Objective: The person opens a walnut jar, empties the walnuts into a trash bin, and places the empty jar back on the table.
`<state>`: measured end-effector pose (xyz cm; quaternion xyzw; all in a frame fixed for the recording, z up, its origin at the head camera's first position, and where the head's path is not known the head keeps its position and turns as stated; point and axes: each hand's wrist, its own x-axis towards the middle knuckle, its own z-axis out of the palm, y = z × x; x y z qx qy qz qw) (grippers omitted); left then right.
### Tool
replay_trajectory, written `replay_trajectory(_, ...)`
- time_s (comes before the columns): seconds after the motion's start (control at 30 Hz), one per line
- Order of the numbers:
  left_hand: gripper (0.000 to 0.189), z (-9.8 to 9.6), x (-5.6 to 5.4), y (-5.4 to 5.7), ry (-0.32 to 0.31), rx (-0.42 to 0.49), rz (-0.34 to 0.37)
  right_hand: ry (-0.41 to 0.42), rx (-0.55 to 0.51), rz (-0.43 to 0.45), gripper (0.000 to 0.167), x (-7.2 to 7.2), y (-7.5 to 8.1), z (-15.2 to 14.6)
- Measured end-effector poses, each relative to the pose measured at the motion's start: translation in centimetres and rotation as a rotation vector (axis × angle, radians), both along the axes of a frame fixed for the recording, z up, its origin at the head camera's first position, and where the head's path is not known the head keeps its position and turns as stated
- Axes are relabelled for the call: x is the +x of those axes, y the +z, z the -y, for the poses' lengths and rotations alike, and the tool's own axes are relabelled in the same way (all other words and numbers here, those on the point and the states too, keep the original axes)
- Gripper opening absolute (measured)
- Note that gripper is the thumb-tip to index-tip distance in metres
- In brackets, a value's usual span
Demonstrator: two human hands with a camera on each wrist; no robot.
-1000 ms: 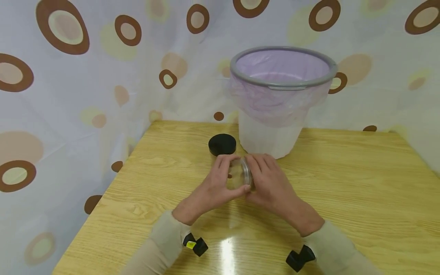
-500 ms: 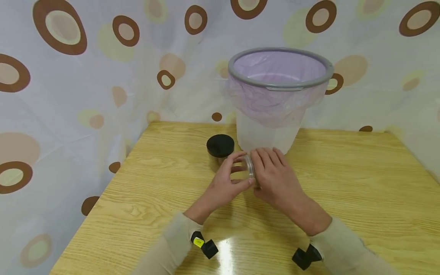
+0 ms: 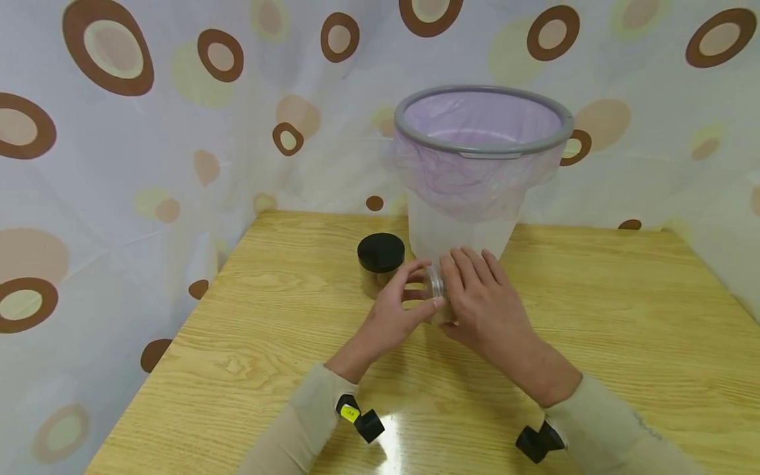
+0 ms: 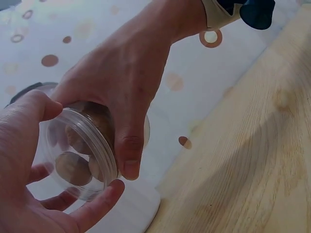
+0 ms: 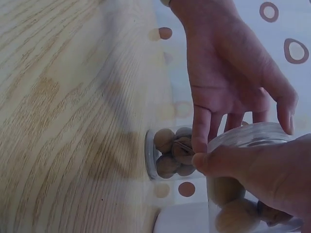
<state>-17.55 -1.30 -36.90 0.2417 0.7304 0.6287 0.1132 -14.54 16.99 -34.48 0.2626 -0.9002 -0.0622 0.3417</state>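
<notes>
A clear round jar (image 3: 435,282) is held on its side between both hands, off the tabletop. My left hand (image 3: 392,316) curls its thumb and fingers round the jar's ridged clear end; whether that end is a separate lid cannot be told. My right hand (image 3: 489,316) grips the body from the other side and hides most of it. Brown nuts (image 4: 73,168) show through the wall in the left wrist view. Just behind my left hand a second jar with a black lid (image 3: 381,252) stands upright; walnuts (image 5: 182,149) show inside it in the right wrist view.
A whitish bin (image 3: 463,231) with a grey rim and a lilac liner stands behind the hands. Beneath everything is a wood-grain table (image 3: 255,343). A curtain (image 3: 332,86) with brown rings hangs along the back and sides.
Both hands have shifted a little to the right with the jar, uncovering more of the black-lidded jar. My right hand's fingers now lie slightly higher. The black-lidded jar has stayed put.
</notes>
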Motion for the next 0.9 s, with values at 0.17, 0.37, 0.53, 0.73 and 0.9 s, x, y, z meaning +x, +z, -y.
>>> replay_trajectory(0.17,0.064,-0.46,-0.02,0.49,-0.015,-0.078,-0.056,0.020,-0.032,0.048,0.099,-0.01,0.11,-0.53)
replay_trajectory(0.37,0.069,-0.92,-0.15,0.69,-0.030,-0.065,-0.175,0.024,-0.096,0.099,0.082,0.01,0.37,-0.80)
replay_trajectory(0.53,0.060,-0.86,-0.47,0.47,-0.014,-0.062,-0.237,0.014,-0.139,0.145,0.075,0.01,0.57,-0.70)
replay_trajectory(0.73,0.058,-0.80,-0.61,0.26,-0.003,-0.067,-0.221,-0.004,-0.140,0.161,0.073,-0.04,0.50,-0.57)
replay_trajectory(0.9,0.055,-0.90,-0.66,0.17,0.004,-0.045,-0.114,-0.027,-0.109,0.135,0.077,0.02,0.49,-0.39)
